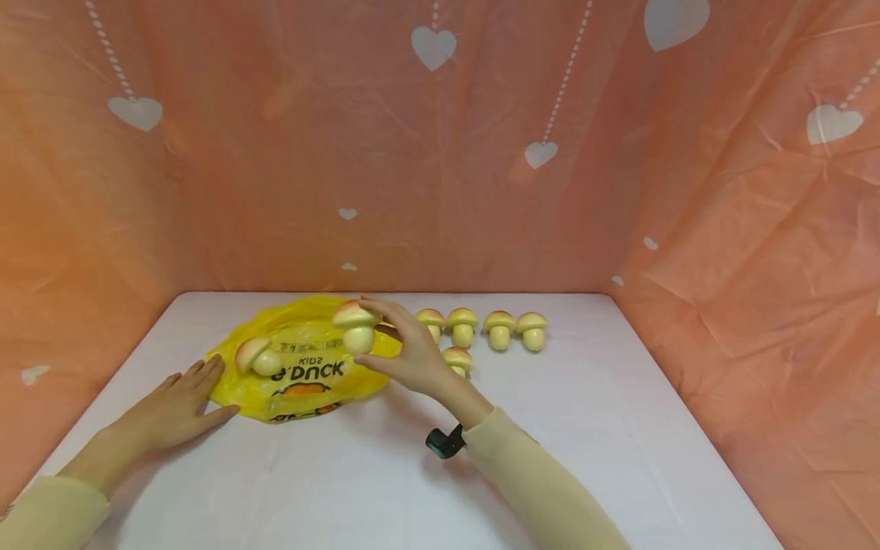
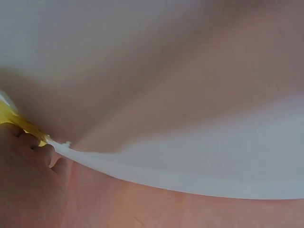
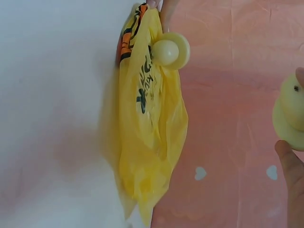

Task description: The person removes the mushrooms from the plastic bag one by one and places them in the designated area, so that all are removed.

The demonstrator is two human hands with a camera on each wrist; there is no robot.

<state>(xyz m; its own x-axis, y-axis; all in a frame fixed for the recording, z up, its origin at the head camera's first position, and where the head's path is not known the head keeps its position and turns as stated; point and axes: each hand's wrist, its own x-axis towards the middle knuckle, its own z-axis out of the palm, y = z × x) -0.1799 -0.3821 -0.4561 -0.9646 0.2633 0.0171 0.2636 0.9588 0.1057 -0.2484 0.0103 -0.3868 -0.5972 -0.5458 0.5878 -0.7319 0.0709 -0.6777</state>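
My right hand (image 1: pixel 419 355) pinches a toy mushroom (image 1: pixel 358 340) with a cream stem and reddish cap, holding it upright above a yellow plastic bag (image 1: pixel 302 305). In the right wrist view, this held mushroom (image 3: pixel 292 104) shows at the right edge, with a fingertip against its cap. Another toy mushroom (image 1: pixel 264 360) lies tilted on the bag's left part. My left hand (image 1: pixel 175 409) rests at the bag's left edge, its fingers extended and touching the plastic. The left wrist view catches only part of that hand (image 2: pixel 28 166) beside a yellow bit of the bag (image 2: pixel 21 124).
Several more toy mushrooms stand to the right of the bag, among them one at the row's right end (image 1: pixel 532 330) and one nearer (image 1: pixel 457 359), partly behind my right hand. A white table (image 1: pixel 584 458) lies beneath, with pink heart-patterned cloth (image 1: pixel 440 191) around it.
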